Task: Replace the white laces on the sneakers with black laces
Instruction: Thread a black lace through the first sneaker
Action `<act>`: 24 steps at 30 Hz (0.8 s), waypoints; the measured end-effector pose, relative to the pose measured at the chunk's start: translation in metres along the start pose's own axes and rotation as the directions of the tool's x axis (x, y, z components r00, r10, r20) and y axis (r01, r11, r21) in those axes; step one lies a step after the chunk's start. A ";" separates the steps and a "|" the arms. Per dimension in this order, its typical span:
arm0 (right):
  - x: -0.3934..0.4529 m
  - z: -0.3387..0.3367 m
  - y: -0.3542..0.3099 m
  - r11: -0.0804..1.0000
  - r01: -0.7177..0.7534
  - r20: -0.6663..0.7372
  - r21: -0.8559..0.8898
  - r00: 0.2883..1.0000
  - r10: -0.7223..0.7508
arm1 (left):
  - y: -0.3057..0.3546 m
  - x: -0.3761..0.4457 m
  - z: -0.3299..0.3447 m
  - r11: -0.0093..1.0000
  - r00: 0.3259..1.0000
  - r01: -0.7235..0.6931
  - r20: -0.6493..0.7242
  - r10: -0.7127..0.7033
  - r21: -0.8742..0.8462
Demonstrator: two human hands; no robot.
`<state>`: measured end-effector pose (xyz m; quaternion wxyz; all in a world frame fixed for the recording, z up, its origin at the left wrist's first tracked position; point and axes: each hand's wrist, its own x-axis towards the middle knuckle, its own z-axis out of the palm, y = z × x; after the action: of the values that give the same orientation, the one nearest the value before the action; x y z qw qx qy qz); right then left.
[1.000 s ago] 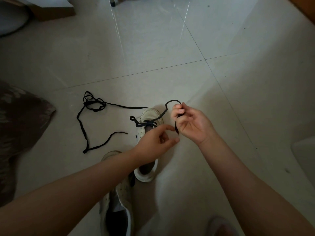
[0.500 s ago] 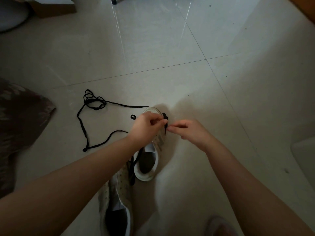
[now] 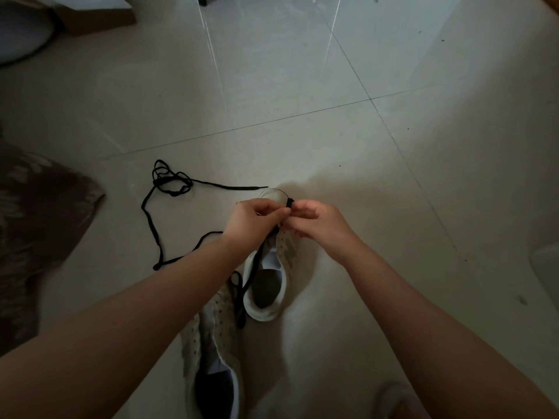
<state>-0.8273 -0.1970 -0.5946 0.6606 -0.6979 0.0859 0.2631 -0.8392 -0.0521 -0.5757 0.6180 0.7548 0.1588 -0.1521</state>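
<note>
Your left hand [image 3: 252,220] and right hand [image 3: 317,223] meet over the toe end of the far sneaker [image 3: 269,267], which sits on the floor [image 3: 393,176] approx. mid-tile, toe pointing away from you, heel opening toward you. Both hands have fingers curled in and are pinching the black lace [image 3: 252,276] w/ fingertips right at the eyelet area; a short bit of that lace sticks up between the two hands, just above the knuckles. From the pinch the lace runs back toward you along the left side of the shoe, over the collar, and ends on the near sneaker [image 3: 211,358]. How many eyelets are threaded you can't tell, since the hands cover the front. The near sneaker lies just beside the far one, touching or nearly touching at its heel, angled toward the bottom edge of the view, partly under your left forearm; no lace shows in its eyelets. A second black lace [image 3: 169,189] lies loose on the floor to the left of the shoes, bunched in a small tangle at its far end, one tail running right toward the far sneaker's toe, the other looping down & ending near your left forearm. Dark patterned fabric [image 3: 36,222] sits at the left edge of the floor; a cardboard box [image 3: 96,13] is at the top-left corner.
</note>
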 end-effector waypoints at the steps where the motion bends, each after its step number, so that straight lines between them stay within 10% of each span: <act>1: 0.000 0.001 0.000 1.000 -0.008 0.020 0.025 1.000 0.007 | 0.002 0.000 0.001 0.998 1.000 0.020 0.011 -0.020 -0.052; 5: 0.004 0.001 0.002 0.997 -0.016 -0.066 0.075 0.998 0.021 | -0.002 0.005 0.004 0.993 0.996 0.004 -0.088 0.006 0.114; 11: 0.007 -0.004 0.025 0.996 -0.082 -0.243 -0.043 0.968 0.069 | -0.026 0.000 -0.001 0.693 0.998 0.009 -0.045 0.034 0.721; 24: 0.008 0.016 0.038 0.977 0.095 -0.391 -0.192 0.906 -0.165 | -0.029 0.000 0.011 0.498 0.999 -0.011 -0.016 0.050 0.867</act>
<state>-0.8422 -0.1840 -0.6315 0.5833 -0.7946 0.1512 0.0746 -0.8516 -0.0570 -0.6037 0.1565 0.9683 0.0601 -0.1853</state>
